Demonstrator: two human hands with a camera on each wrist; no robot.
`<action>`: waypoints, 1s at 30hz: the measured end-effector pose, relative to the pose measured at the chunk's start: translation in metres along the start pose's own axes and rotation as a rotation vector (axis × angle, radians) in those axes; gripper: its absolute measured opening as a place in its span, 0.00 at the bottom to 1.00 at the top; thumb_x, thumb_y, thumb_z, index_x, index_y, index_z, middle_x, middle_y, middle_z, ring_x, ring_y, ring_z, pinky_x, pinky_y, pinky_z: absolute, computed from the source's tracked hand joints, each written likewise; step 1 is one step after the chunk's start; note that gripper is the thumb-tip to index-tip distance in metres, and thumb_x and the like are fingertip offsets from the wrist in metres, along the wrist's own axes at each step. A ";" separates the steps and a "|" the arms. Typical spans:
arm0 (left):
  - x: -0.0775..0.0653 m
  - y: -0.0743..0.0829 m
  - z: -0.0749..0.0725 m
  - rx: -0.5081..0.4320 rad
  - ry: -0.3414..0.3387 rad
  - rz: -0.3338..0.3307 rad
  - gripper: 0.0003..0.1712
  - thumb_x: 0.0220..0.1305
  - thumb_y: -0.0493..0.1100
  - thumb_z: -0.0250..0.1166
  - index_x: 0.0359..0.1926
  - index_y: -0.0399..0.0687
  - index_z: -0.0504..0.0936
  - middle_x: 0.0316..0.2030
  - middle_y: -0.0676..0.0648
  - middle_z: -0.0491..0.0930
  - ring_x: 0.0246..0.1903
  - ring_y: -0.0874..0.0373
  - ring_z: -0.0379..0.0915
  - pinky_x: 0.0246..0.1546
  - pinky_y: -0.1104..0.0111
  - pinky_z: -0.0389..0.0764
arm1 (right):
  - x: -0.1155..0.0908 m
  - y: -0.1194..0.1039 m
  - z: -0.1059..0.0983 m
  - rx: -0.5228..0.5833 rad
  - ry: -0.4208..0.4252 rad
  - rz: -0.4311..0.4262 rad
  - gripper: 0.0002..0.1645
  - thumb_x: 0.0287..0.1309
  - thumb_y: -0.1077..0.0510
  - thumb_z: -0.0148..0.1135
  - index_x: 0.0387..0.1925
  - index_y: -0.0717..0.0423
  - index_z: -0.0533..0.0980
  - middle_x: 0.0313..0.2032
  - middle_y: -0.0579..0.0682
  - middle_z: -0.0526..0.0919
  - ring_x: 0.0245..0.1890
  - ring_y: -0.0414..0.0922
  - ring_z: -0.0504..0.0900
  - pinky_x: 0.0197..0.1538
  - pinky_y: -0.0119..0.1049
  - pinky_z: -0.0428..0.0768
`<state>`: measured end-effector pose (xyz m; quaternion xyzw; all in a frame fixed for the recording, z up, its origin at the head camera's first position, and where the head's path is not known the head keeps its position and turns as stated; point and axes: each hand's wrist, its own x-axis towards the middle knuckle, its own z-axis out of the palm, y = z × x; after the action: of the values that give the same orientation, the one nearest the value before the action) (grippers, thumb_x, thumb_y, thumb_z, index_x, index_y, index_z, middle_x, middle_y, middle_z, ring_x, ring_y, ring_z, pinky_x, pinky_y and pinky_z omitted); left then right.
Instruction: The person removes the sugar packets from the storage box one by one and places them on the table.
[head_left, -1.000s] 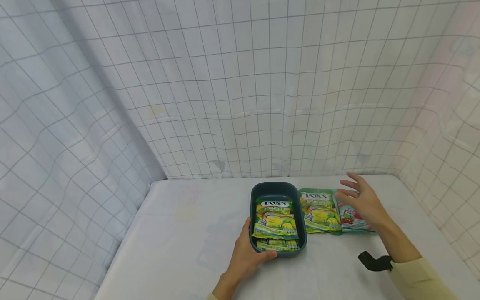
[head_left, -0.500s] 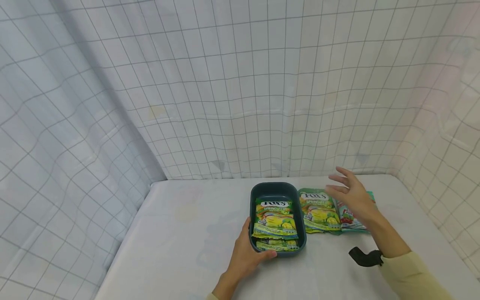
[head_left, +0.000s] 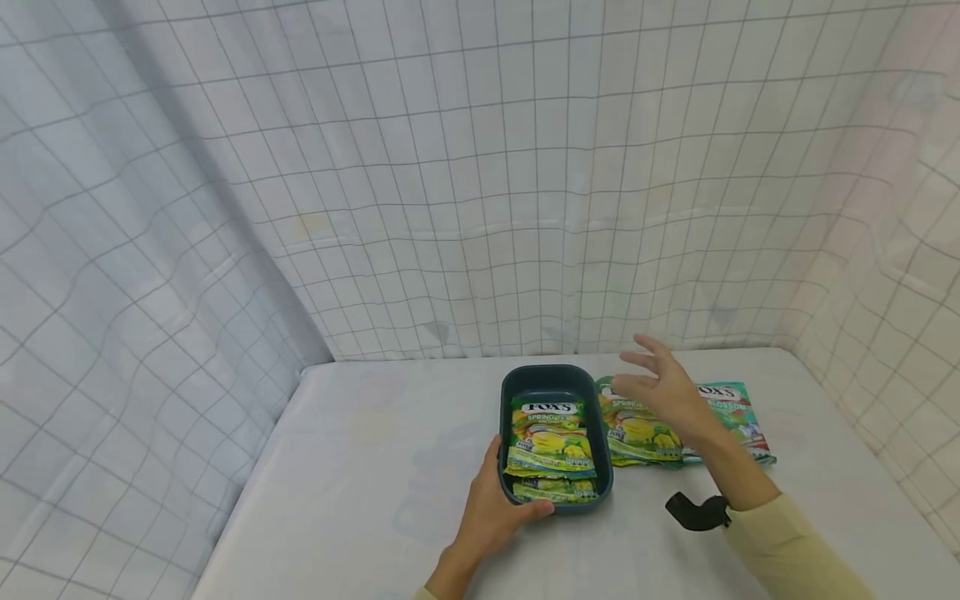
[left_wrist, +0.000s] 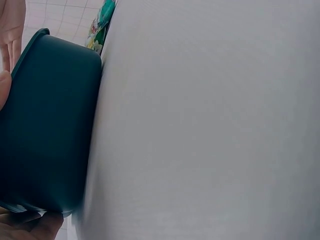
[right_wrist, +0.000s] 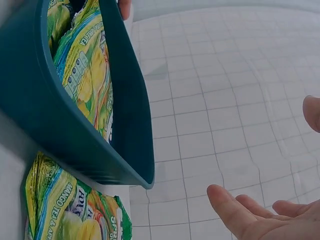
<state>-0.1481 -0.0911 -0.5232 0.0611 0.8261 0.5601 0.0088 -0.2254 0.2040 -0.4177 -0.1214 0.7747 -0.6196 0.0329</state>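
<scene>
Left hand (head_left: 489, 510) grips the teal container (head_left: 547, 380); empty right hand (head_left: 667, 396), fingers parted, hovers near the green packet (head_left: 639, 437).

Cream sleeves (head_left: 791, 546), black wrist device (head_left: 697, 512)

The tub (head_left: 546, 380) is teal, its packets (head_left: 553, 450) green-yellow, curtain (head_left: 465, 183) grey-gridded white.

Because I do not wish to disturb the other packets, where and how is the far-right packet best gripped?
Probably best to pinch the far-right packet by its right edge, coming from the right. It lies flat on the table with that edge free, while its left part, toward the green packet, is partly hidden behind the right forearm in the head view.
</scene>
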 end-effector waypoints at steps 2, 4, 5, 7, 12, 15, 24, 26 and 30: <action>0.000 -0.001 0.000 0.001 -0.002 0.003 0.71 0.44 0.55 0.85 0.80 0.43 0.50 0.67 0.46 0.71 0.66 0.50 0.66 0.67 0.47 0.66 | 0.002 -0.002 0.004 -0.001 -0.005 -0.001 0.56 0.68 0.51 0.67 0.82 0.52 0.40 0.75 0.65 0.57 0.69 0.66 0.66 0.64 0.66 0.69; 0.000 -0.001 0.000 -0.003 -0.004 0.006 0.71 0.44 0.55 0.85 0.80 0.43 0.50 0.67 0.46 0.71 0.66 0.50 0.67 0.67 0.47 0.66 | 0.003 -0.003 0.008 -0.006 -0.007 0.000 0.57 0.68 0.51 0.67 0.82 0.51 0.40 0.75 0.64 0.58 0.69 0.65 0.67 0.63 0.66 0.70; 0.000 -0.001 0.000 -0.005 -0.005 0.007 0.71 0.44 0.55 0.85 0.80 0.43 0.50 0.67 0.46 0.71 0.66 0.50 0.67 0.67 0.47 0.66 | 0.004 -0.004 0.010 -0.010 -0.007 0.002 0.57 0.67 0.50 0.68 0.82 0.50 0.41 0.75 0.64 0.58 0.68 0.65 0.68 0.63 0.66 0.70; -0.001 -0.001 0.000 -0.006 -0.005 0.009 0.71 0.44 0.55 0.85 0.80 0.43 0.50 0.67 0.46 0.71 0.66 0.50 0.67 0.66 0.47 0.67 | 0.005 -0.005 0.013 -0.011 -0.011 0.005 0.57 0.67 0.50 0.68 0.82 0.49 0.41 0.75 0.63 0.58 0.68 0.64 0.68 0.63 0.67 0.70; -0.001 0.000 -0.001 -0.008 -0.006 0.009 0.71 0.45 0.55 0.85 0.80 0.42 0.49 0.67 0.46 0.71 0.67 0.49 0.66 0.66 0.47 0.66 | 0.008 -0.006 0.021 0.019 -0.046 -0.006 0.57 0.67 0.51 0.69 0.82 0.49 0.41 0.75 0.64 0.57 0.68 0.64 0.68 0.62 0.66 0.71; -0.001 0.000 -0.001 -0.014 -0.010 0.015 0.71 0.45 0.55 0.85 0.80 0.42 0.49 0.67 0.46 0.72 0.66 0.50 0.67 0.67 0.47 0.66 | 0.009 -0.004 0.027 0.005 -0.061 -0.016 0.58 0.66 0.51 0.69 0.82 0.50 0.41 0.75 0.66 0.57 0.68 0.66 0.68 0.60 0.64 0.74; -0.001 0.001 -0.003 -0.024 -0.021 0.025 0.71 0.46 0.55 0.85 0.80 0.41 0.48 0.68 0.46 0.70 0.67 0.50 0.66 0.68 0.47 0.65 | 0.010 0.003 0.048 -0.024 -0.069 0.009 0.59 0.64 0.52 0.71 0.81 0.54 0.42 0.74 0.69 0.57 0.67 0.68 0.68 0.61 0.63 0.74; -0.001 0.001 -0.003 -0.023 -0.021 0.022 0.71 0.46 0.56 0.85 0.80 0.41 0.48 0.68 0.45 0.70 0.67 0.50 0.65 0.68 0.47 0.65 | 0.010 0.004 0.052 -0.026 -0.069 0.031 0.60 0.64 0.51 0.72 0.81 0.54 0.42 0.74 0.69 0.57 0.67 0.68 0.68 0.61 0.64 0.73; -0.001 0.002 -0.004 -0.027 -0.024 0.021 0.71 0.46 0.55 0.85 0.80 0.42 0.49 0.67 0.46 0.71 0.66 0.51 0.67 0.67 0.48 0.66 | 0.010 0.006 0.057 -0.021 -0.068 0.070 0.60 0.63 0.51 0.72 0.81 0.53 0.42 0.75 0.68 0.56 0.68 0.68 0.68 0.62 0.64 0.72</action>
<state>-0.1471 -0.0940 -0.5204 0.0765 0.8175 0.5707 0.0136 -0.2249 0.1487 -0.4359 -0.1156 0.7834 -0.6055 0.0798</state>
